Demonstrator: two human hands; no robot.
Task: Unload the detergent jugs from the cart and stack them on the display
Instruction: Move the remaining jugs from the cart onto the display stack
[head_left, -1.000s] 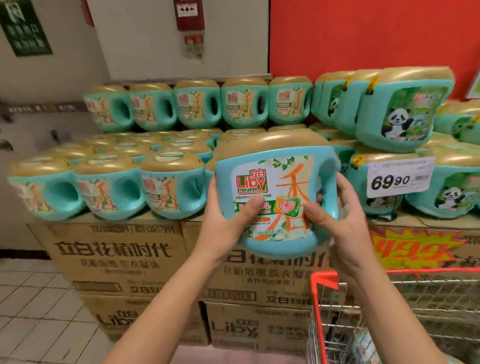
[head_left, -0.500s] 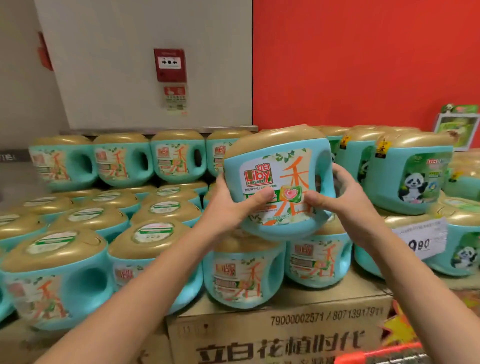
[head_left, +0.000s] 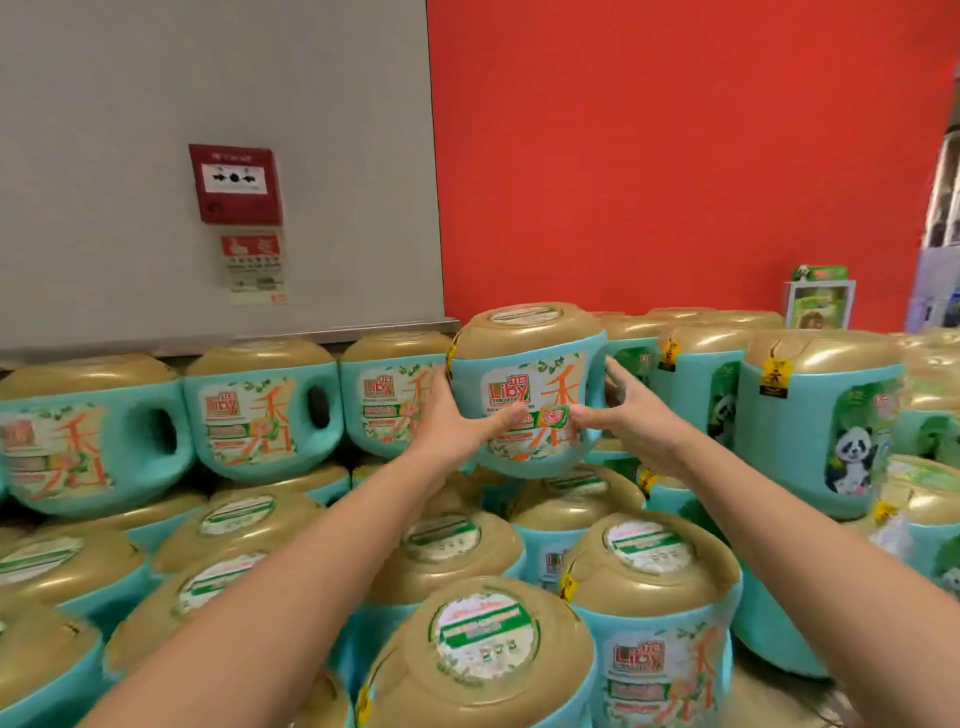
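- While both your arms reach forward over it, the lower layer of jugs (head_left: 483, 649) lies closest to you, at 6 o'clock. I count at least eight gold caps facing up, and some at the left edge are too blurred to count.
- Your left hand (head_left: 457, 423) is at 9 o'clock of the load and your right hand (head_left: 636, 415) at 3 o'clock. Both are equally far out, so neither hand is the nearer one.
- Both hands grip the one held jug (head_left: 524, 374). Each thumb lies across the front label. The left fingers go behind the left flank, out of sight, and the right fingers lie along the handle side, rather straight.
- From your hands the held jug lies at 12 o'clock, at the level of the upper back row. It stands cap up, a little tilted. Its wide axis runs from 9 to 3 o'clock, with the handle at 3.
- Whether its base already rests on the caps under it, I cannot tell.
- The relation that matters, in my judgement, is the slot. It lies between the Liby jugs (head_left: 265, 410) at 9 o'clock, three in the row, and the panda jugs (head_left: 821, 415) at 3 o'clock, at least three.
- Your left fingers seem to sit between the held jug and its nearest neighbour, so probably this hand must slide out toward you.
- Farthest away, one fire alarm box (head_left: 236, 184) hangs on the grey wall (head_left: 104, 130) at 10 o'clock, and the red wall (head_left: 675, 156) is at 1 o'clock. The cart is not in view.
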